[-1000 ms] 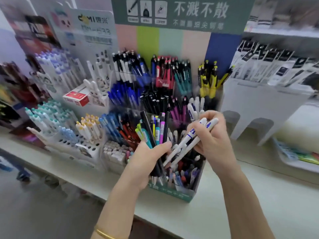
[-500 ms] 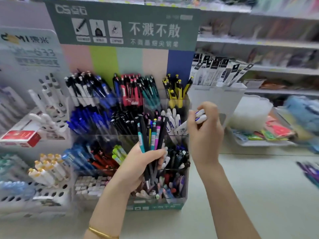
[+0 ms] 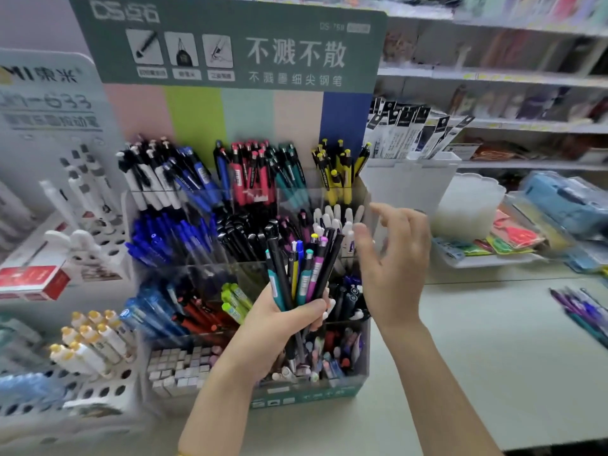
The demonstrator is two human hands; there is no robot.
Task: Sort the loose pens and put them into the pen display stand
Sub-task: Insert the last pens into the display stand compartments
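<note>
Though it looks mostly stocked, pen display stand (image 3: pixel 194 126): tiered clear bins on the counter (image 3: pixel 493 357), green header card on top. Job not finished; I'd put it past halfway.
Back tier: one colour per bin. White-black, blue, pink pens (image 3: pixel 250 182), teal, yellow pens (image 3: pixel 339 172).
Middle tier: blue pens (image 3: pixel 164 238), black pens (image 3: pixel 243 235), white pens (image 3: pixel 332 215) at the right end. Looks clean.
Lower tier: clear-blue, red and green pens (image 3: pixel 233 301) look grouped.
Front-right bin (image 3: pixel 329 357): mixed jumble of colours. Probably needs sorting; too blurred to be sure.
Left hand (image 3: pixel 276 330): clenched round the mixed bundle, holding it upright in front of the stand's middle.
Right hand (image 3: pixel 394 268): released, fingers spread, nothing in it. It is just beside the white pens, right of the bundle, and free to pull one pen out.
Mixed bundle (image 3: pixel 302 274): black, teal, yellow, blue and purple barrels, none binned yet. This is the main remaining work. Teal and yellow have obvious homes in the back tier. Purple's home is not clear from here.
Loose pens (image 3: pixel 582 307): purple-teal pile on the counter at the far right, well apart from the stand. Blurred, count unknown, not yet sorted.
</note>
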